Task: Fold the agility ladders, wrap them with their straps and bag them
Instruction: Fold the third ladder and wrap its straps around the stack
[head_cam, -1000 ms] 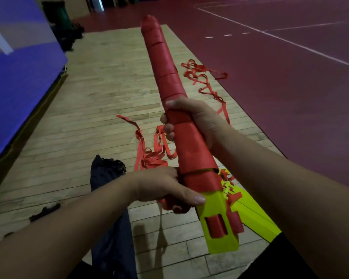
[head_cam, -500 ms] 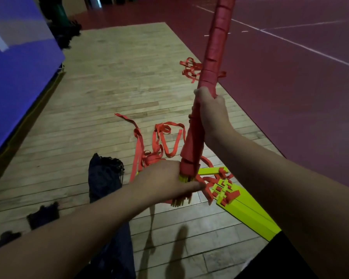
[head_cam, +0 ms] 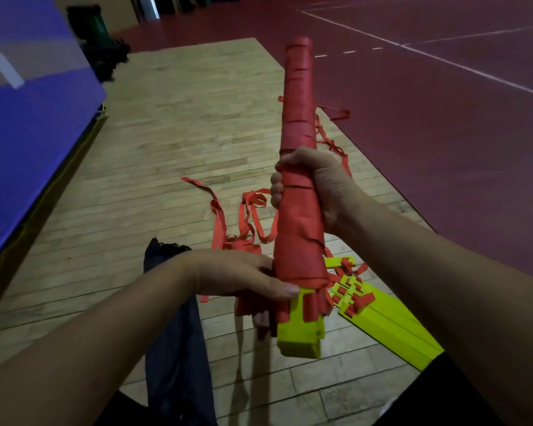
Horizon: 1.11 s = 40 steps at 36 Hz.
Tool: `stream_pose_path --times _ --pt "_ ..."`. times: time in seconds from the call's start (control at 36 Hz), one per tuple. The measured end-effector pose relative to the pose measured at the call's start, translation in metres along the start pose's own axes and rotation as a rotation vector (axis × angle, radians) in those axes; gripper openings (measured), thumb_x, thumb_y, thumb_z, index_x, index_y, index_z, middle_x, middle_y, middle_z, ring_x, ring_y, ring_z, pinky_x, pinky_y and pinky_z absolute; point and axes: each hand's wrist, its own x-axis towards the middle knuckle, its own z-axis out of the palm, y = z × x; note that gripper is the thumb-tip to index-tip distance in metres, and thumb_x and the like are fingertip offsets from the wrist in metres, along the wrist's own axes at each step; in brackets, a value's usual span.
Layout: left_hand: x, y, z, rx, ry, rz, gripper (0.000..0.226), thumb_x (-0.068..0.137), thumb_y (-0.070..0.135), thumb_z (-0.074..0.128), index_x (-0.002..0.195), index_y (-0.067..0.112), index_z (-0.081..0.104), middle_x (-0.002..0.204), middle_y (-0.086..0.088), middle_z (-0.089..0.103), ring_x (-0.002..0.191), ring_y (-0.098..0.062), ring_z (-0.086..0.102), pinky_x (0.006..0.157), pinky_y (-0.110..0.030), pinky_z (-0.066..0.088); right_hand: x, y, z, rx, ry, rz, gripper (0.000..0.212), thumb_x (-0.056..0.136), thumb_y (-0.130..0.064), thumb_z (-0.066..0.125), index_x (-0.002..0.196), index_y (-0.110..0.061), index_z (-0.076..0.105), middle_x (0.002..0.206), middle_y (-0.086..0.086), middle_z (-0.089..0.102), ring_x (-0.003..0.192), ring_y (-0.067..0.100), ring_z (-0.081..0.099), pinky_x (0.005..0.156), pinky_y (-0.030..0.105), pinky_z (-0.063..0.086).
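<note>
agility ladder bundle [head_cam: 299, 216] has tipped back from upright; left hand [head_cam: 237, 278] and right hand [head_cam: 320, 186] grip it; bagging looks next.

Ladders: 2, namely one wrapped ladder [head_cam: 299, 149] in red strap and one bare ladder [head_cam: 391, 330], a yellow stack. Loose strap tangles: 2, a near tangle [head_cam: 246, 216] and a far tangle [head_cam: 333, 139]. Bag [head_cam: 173, 348]: 1; hands: 2, left hand [head_cam: 237, 278] and right hand [head_cam: 317, 186]; blue mat [head_cam: 28, 133]: 1.

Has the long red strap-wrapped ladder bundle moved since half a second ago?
Yes. The red bundle tipped down-left: its far end went from the white court line to the wooden floor corner.
</note>
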Motion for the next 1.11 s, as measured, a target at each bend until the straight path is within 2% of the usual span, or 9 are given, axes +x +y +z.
stream_pose_path --times 0.17,0.33,0.44,0.53,0.72,0.78,0.86,1.0,1.11 --pt "-0.001 0.006 0.003 0.378 0.138 -0.289 0.068 0.074 0.078 0.043 0.106 0.020 0.060 0.087 0.000 0.066 0.079 -0.017 0.068 0.074 -0.029 0.055 0.008 0.007 -0.002 -0.379 0.254 -0.175 0.007 0.091 -0.005 0.058 0.091 -0.006 0.051 0.067 0.017 0.055 0.050 0.026 0.058 0.054 0.034 0.055" --pt "0.027 -0.004 0.022 0.568 0.543 -0.118 0.032 0.083 0.060 0.069 0.092 0.033 0.055 0.080 0.012 0.061 0.069 0.000 0.057 0.060 -0.017 0.044 0.013 0.014 -0.005 -0.562 0.436 -0.361 0.018 0.094 -0.020 0.067 0.095 -0.007 0.054 0.081 0.015 0.055 0.072 0.026 0.061 0.060 0.029 0.055" --pt "0.016 0.000 0.012 0.260 0.400 -0.018 0.020 0.088 0.033 0.074 0.097 0.030 0.056 0.082 0.009 0.064 0.063 0.004 0.061 0.056 -0.012 0.047 0.009 0.005 -0.003 -0.342 0.365 -0.272 0.042 0.091 -0.024 0.069 0.122 -0.002 0.051 0.094 0.014 0.060 0.072 0.025 0.070 0.065 0.037 0.061" --pt "0.001 0.006 0.007 -0.007 0.221 0.093 0.031 0.080 0.020 0.078 0.101 0.028 0.056 0.083 0.015 0.068 0.073 0.002 0.065 0.065 -0.015 0.051 0.005 -0.006 0.000 -0.143 0.190 -0.234 0.039 0.086 -0.033 0.067 0.113 -0.006 0.056 0.086 0.010 0.060 0.066 0.022 0.064 0.057 0.032 0.057" --pt "0.004 0.006 0.016 -0.163 0.088 0.181 0.058 0.056 0.034 0.090 0.106 0.021 0.063 0.094 0.005 0.071 0.092 -0.022 0.066 0.085 -0.034 0.055 -0.001 0.004 0.009 0.113 -0.060 -0.015 0.018 0.089 -0.022 0.057 0.090 -0.004 0.055 0.076 0.011 0.058 0.062 0.020 0.062 0.060 0.029 0.058" --pt "-0.002 0.009 0.015 -0.119 0.071 0.121 0.054 0.063 0.040 0.085 0.107 0.024 0.060 0.098 0.006 0.074 0.092 -0.019 0.070 0.081 -0.030 0.057 0.000 0.005 0.009 0.059 -0.032 0.004 0.016 0.094 -0.019 0.052 0.084 -0.007 0.053 0.071 0.008 0.056 0.053 0.015 0.057 0.052 0.025 0.054" --pt "-0.009 0.010 0.006 0.189 0.088 -0.114 0.053 0.077 0.061 0.070 0.118 0.029 0.056 0.128 -0.009 0.067 0.115 -0.030 0.065 0.099 -0.040 0.053 0.002 0.004 0.007 -0.080 0.032 -0.003 0.014 0.095 -0.018 0.054 0.084 -0.009 0.053 0.070 0.007 0.056 0.051 0.015 0.056 0.051 0.027 0.053" --pt "-0.008 0.001 -0.003 0.387 0.125 -0.227 0.063 0.081 0.075 0.050 0.103 0.018 0.065 0.085 0.000 0.070 0.084 -0.023 0.072 0.077 -0.029 0.056 0.006 0.007 -0.003 -0.398 0.235 -0.176 0.011 0.091 -0.012 0.064 0.094 -0.009 0.054 0.071 0.014 0.056 0.051 0.025 0.058 0.055 0.034 0.055" --pt "0.003 -0.002 0.001 0.322 0.287 -0.192 0.078 0.073 0.081 0.061 0.098 0.007 0.065 0.075 0.000 0.066 0.075 -0.021 0.070 0.086 -0.041 0.060 0.012 0.012 -0.001 -0.524 0.425 -0.360 0.010 0.092 -0.012 0.066 0.091 -0.008 0.057 0.069 0.012 0.057 0.053 0.023 0.057 0.054 0.035 0.055"
